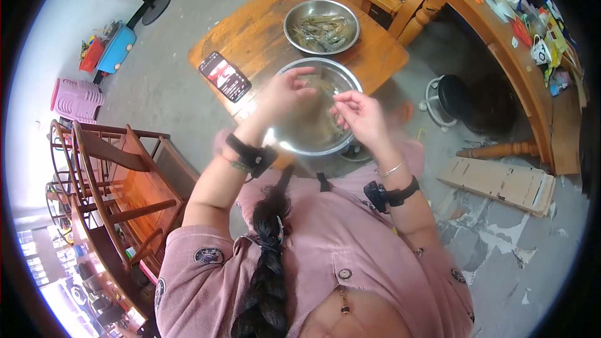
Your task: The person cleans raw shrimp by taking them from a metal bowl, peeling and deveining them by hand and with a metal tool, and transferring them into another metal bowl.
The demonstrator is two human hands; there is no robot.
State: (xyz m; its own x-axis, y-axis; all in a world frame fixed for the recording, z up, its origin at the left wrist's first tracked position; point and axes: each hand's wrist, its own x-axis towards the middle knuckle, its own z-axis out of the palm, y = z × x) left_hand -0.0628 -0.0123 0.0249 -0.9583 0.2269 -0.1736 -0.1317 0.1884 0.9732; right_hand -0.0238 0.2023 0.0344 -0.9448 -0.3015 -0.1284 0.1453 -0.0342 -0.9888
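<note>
A steel basin [285, 140] is in front of me at the table's near edge, with blurred, pale greenish bits inside. Over its left side, my left hand [293, 92] has its thumb and fingers apart and nothing visible between them. My right hand [362, 117] hovers over the right side of the basin. Its thumb and index finger are pinched together, and whatever is between the tips is too small to make out. Behind the basin, a second steel bowl [290, 39] holds a pile of raw grey-green shrimp [322, 31].
The bowls are on a wooden table [250, 22] with a lit phone [224, 76] at its left. A black round stool [456, 99] and a flat cardboard box [498, 183] are to the right. Wooden chairs [128, 194] stand left; a fan [153, 9] is far left.
</note>
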